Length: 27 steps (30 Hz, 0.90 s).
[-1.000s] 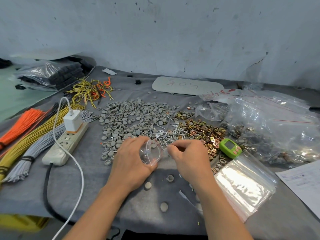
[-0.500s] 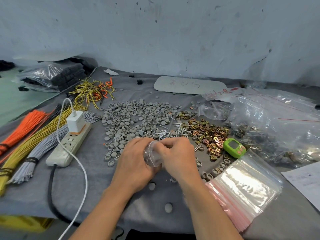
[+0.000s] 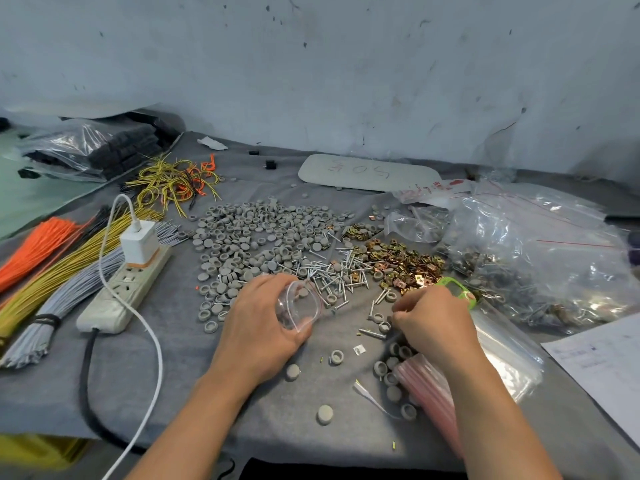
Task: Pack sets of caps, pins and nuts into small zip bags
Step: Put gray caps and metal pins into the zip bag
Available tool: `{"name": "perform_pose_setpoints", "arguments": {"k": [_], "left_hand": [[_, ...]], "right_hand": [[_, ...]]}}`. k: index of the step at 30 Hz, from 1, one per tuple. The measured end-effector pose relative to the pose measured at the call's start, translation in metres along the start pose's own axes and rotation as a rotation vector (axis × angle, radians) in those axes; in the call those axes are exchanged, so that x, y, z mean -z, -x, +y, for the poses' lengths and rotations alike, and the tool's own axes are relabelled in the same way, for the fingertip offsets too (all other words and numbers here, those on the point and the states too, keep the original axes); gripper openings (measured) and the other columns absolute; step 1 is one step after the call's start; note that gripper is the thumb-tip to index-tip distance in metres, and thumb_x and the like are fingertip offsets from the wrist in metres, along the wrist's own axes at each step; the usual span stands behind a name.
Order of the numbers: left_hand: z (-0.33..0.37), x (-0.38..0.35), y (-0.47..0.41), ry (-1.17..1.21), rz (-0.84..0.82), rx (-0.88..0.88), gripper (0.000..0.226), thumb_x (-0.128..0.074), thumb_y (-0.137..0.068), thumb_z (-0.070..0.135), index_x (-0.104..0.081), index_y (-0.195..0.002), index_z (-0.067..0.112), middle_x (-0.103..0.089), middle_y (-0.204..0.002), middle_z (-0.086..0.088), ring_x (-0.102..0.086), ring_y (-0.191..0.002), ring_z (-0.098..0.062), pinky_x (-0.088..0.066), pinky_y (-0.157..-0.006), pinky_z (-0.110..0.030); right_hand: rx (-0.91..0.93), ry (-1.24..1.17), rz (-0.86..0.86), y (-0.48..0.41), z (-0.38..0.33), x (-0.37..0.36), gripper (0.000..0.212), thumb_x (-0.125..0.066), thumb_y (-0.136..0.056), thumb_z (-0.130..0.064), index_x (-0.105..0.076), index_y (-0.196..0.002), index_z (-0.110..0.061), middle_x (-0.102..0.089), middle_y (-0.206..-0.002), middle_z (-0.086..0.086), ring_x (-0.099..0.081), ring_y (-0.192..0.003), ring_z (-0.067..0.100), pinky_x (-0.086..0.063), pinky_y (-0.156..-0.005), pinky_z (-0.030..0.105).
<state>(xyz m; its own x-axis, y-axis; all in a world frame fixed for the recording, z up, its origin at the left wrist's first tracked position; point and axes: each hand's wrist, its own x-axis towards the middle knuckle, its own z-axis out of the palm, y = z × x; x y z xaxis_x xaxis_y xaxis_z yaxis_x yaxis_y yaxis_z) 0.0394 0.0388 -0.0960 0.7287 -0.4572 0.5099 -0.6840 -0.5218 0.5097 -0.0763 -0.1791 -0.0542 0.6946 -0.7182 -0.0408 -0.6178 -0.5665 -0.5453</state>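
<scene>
Left hand (image 3: 256, 327) grips the zip bag (image 3: 298, 306) open; right hand (image 3: 433, 323) has left its mouth — back among loose caps (image 3: 383, 327) and pins (image 3: 372, 333) for the next piece, pinch unclear.

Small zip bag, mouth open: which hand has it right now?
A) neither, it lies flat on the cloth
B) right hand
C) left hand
C: the left hand grips the small zip bag, while the right hand is down among the loose caps on the cloth.

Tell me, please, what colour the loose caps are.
The caps are grey; the head view shows it.
</scene>
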Motion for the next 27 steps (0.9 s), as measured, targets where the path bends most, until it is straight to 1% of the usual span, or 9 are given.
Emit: {"name": "perform_pose_setpoints", "arguments": {"k": [4,8,11,13,15,17,21,24,27], "left_hand": [[0.001,0.000,0.000,-0.026,-0.004,-0.001,0.050,-0.084,-0.072,0.040,-0.062,-0.116,0.036,-0.060,-0.111,0.020,-0.052,-0.106,-0.001,-0.038,-0.090,-0.016],[0.002,0.000,0.001,-0.042,-0.029,0.001,0.052,-0.084,-0.072,0.041,-0.061,-0.119,0.037,-0.058,-0.112,0.022,-0.049,-0.104,0.001,-0.036,-0.089,-0.016],[0.002,0.001,0.001,-0.039,-0.039,0.002,0.052,-0.085,-0.072,0.039,-0.061,-0.118,0.037,-0.059,-0.112,0.022,-0.049,-0.105,0.001,-0.033,-0.089,-0.008],[0.002,0.001,0.000,-0.039,-0.044,0.000,0.051,-0.085,-0.072,0.038,-0.061,-0.117,0.038,-0.058,-0.111,0.022,-0.048,-0.104,0.002,-0.030,-0.089,-0.002],[0.002,0.001,0.000,-0.042,-0.048,0.000,0.052,-0.084,-0.072,0.039,-0.060,-0.117,0.039,-0.057,-0.111,0.024,-0.047,-0.104,0.004,-0.029,-0.089,-0.001],[0.001,0.000,0.000,-0.048,-0.061,0.004,0.054,-0.084,-0.072,0.040,-0.059,-0.119,0.040,-0.056,-0.113,0.024,-0.046,-0.105,0.004,-0.030,-0.089,-0.002],[-0.001,-0.001,0.000,-0.041,-0.057,-0.001,0.054,-0.081,-0.070,0.043,-0.059,-0.119,0.039,-0.058,-0.115,0.022,-0.047,-0.107,0.003,-0.032,-0.091,-0.010],[0.000,-0.003,0.000,-0.034,-0.035,-0.021,0.050,-0.077,-0.071,0.049,-0.060,-0.117,0.037,-0.059,-0.113,0.022,-0.050,-0.107,0.001,-0.039,-0.091,-0.018],[0.000,-0.003,-0.001,-0.015,-0.058,-0.026,0.045,-0.072,-0.073,0.051,-0.062,-0.114,0.036,-0.061,-0.111,0.022,-0.053,-0.109,-0.003,-0.043,-0.094,-0.024]], "right_hand": [[0.070,0.021,-0.078,0.001,0.004,-0.001,0.021,-0.079,-0.084,-0.022,-0.073,-0.069,-0.036,-0.070,-0.077,-0.016,-0.065,-0.071,0.009,-0.052,-0.063,0.027],[0.076,0.103,-0.074,0.004,-0.006,-0.005,0.016,-0.082,-0.082,-0.034,-0.072,-0.070,-0.033,-0.072,-0.075,-0.011,-0.068,-0.074,0.013,-0.059,-0.075,0.033],[0.024,0.198,-0.089,0.003,-0.014,-0.006,0.011,-0.079,-0.085,-0.036,-0.075,-0.088,-0.026,-0.074,-0.086,-0.003,-0.070,-0.083,0.021,-0.060,-0.083,0.038],[0.006,0.227,-0.104,0.004,-0.017,-0.007,0.012,-0.076,-0.086,-0.032,-0.073,-0.094,-0.024,-0.073,-0.091,-0.001,-0.069,-0.086,0.023,-0.059,-0.084,0.039],[0.003,0.206,-0.079,0.006,-0.018,-0.007,0.008,-0.075,-0.086,-0.030,-0.073,-0.090,-0.024,-0.073,-0.088,-0.002,-0.068,-0.084,0.022,-0.059,-0.081,0.036],[0.040,0.114,-0.012,0.009,-0.019,-0.007,0.007,-0.076,-0.085,-0.029,-0.073,-0.080,-0.025,-0.073,-0.079,-0.005,-0.068,-0.078,0.019,-0.058,-0.073,0.032],[0.167,-0.336,0.019,0.021,-0.030,-0.015,0.017,-0.085,-0.080,-0.026,-0.074,-0.067,-0.026,-0.070,-0.060,-0.013,-0.064,-0.055,0.002,-0.047,-0.053,0.021],[0.251,-0.477,-0.043,0.030,-0.046,-0.028,0.015,-0.084,-0.081,-0.019,-0.077,-0.071,-0.027,-0.071,-0.062,-0.015,-0.063,-0.054,-0.001,-0.043,-0.049,0.013],[0.298,-0.612,-0.080,0.038,-0.063,-0.039,0.020,-0.077,-0.082,-0.008,-0.081,-0.077,-0.027,-0.074,-0.066,-0.014,-0.069,-0.059,0.002,-0.054,-0.055,0.018]]}}
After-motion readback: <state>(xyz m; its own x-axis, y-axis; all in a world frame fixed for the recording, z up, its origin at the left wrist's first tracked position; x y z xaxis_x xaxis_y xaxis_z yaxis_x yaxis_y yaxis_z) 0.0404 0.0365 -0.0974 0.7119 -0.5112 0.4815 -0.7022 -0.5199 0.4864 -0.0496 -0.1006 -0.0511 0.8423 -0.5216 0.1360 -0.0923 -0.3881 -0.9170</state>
